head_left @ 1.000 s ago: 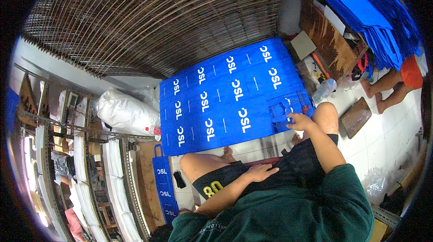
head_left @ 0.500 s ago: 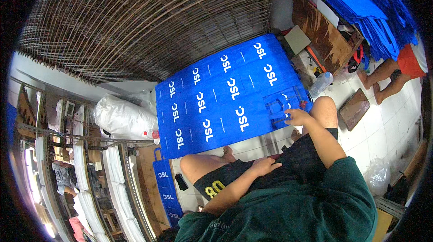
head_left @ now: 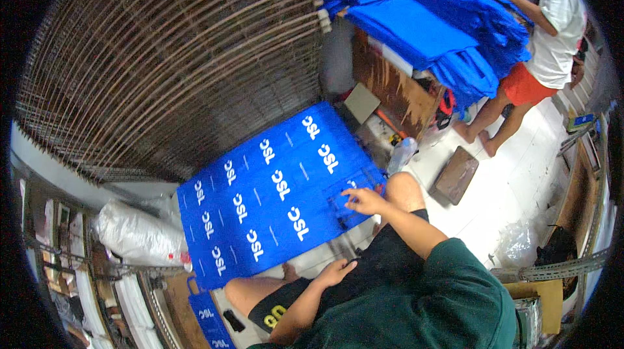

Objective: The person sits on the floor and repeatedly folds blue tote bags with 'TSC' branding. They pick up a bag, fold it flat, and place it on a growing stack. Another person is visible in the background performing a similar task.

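Laid out in front of me is a wide blue fabric piece [head_left: 260,167] with rows of white printing, like joined or overlapping bags. My right hand [head_left: 365,201] is over its right end, index finger and thumb stretched apart, with nothing visible held. Beneath that hand lie darker blue loop-like outlines [head_left: 337,205], blurred, perhaps bag handles. My left hand [head_left: 334,273] rests on my dark shorts, its fingers extended; a small dark shape shows by the fingertips, too unclear to name. A narrower blue printed bag [head_left: 207,315] with a loop handle lies at lower left beside a black phone-like object [head_left: 233,321].
A slatted rack [head_left: 169,69] rises behind the fabric. Blue fabric stacks [head_left: 429,30] cover a bench at upper right, where another person [head_left: 552,37] stands. A plastic bottle [head_left: 402,154], brown slab [head_left: 457,175], white wrapped roll [head_left: 140,232] and metal shelving [head_left: 97,284] surround me.
My view has swung right and up, so the fabric appears lower left and more of the other person shows. My right hand remains over the fabric's right end; my left stays on my lap.
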Demonstrator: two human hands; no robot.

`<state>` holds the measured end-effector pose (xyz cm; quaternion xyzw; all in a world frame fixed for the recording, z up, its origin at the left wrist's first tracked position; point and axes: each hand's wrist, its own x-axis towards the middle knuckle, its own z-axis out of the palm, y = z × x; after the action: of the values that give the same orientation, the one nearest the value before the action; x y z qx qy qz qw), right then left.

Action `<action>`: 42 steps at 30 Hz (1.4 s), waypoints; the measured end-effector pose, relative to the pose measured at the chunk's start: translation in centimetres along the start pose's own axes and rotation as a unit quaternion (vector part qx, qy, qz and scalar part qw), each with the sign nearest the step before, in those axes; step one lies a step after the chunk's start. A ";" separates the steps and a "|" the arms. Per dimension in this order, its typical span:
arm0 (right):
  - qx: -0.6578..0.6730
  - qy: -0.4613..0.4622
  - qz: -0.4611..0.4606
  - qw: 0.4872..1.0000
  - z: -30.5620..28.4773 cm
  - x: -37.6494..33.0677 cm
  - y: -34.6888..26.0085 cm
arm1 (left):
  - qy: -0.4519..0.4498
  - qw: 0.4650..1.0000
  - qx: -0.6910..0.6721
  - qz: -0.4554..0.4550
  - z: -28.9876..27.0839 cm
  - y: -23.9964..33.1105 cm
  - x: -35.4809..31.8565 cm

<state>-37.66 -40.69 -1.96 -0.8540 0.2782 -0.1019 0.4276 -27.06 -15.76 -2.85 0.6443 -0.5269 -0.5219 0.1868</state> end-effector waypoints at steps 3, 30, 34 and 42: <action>0.157 -0.004 -0.024 0.987 -4.4 -0.8 -4.5 | 0.017 1.000 -0.013 -0.003 0.4 -1.0 0.4; -0.346 0.494 0.339 0.722 -64.9 -0.9 -3.7 | 0.284 0.951 -0.090 -0.080 -2.4 -6.6 -2.2; -0.313 0.424 0.339 0.779 -69.0 -1.6 1.9 | 0.324 0.914 -0.197 -0.145 -3.6 -1.7 -2.5; -0.303 0.386 0.285 0.823 -69.6 -2.6 4.3 | 0.324 0.929 -0.146 -0.100 -3.7 1.5 -1.9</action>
<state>-70.21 -88.20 37.51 -0.7142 0.6684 -0.2071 0.0147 -24.41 -15.76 0.66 0.7933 -0.2886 -0.3719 0.3862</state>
